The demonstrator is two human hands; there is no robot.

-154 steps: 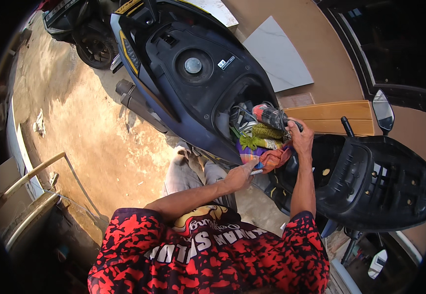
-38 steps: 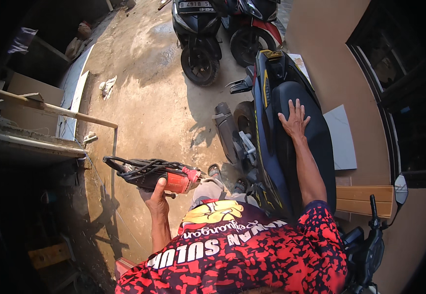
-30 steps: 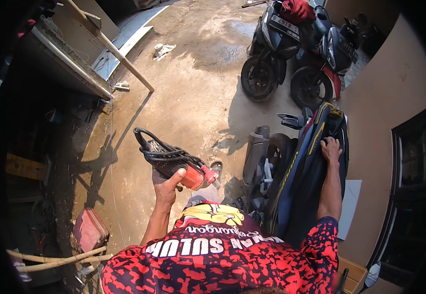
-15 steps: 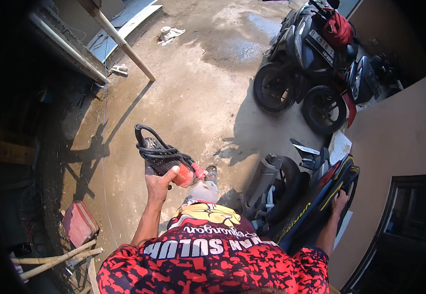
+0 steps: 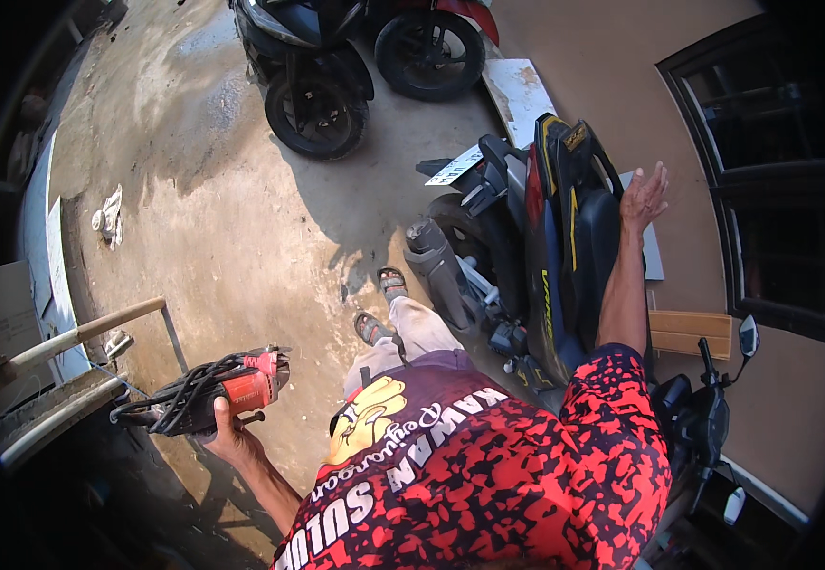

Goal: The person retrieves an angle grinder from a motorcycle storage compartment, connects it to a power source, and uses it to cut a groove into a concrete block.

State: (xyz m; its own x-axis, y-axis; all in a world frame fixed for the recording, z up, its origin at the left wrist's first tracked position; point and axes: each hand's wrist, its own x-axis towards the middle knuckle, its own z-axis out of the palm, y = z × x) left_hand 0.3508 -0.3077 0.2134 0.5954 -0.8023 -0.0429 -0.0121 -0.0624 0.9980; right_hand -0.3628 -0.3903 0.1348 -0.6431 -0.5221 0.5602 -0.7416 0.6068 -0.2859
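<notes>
My left hand is closed around a red and black corded power tool, held out over the ground at the left. Loops of black cable are wound about the tool, with a red plug near its right end. On the other side, my right hand has its fingers spread and holds nothing. It is beside the dark seat of a parked motor scooter; whether it touches the seat I cannot tell.
Two more motorbikes stand ahead. A brown wall with dark-framed windows runs along the right. At the left, a wooden pole juts over the ground, and a white cloth lies farther off. Another handlebar with a mirror stands behind the scooter.
The view has turned to the right, bringing more of the scooter and windows in. My right hand has come off the scooter's tail and opened. My left hand still holds the power tool.
</notes>
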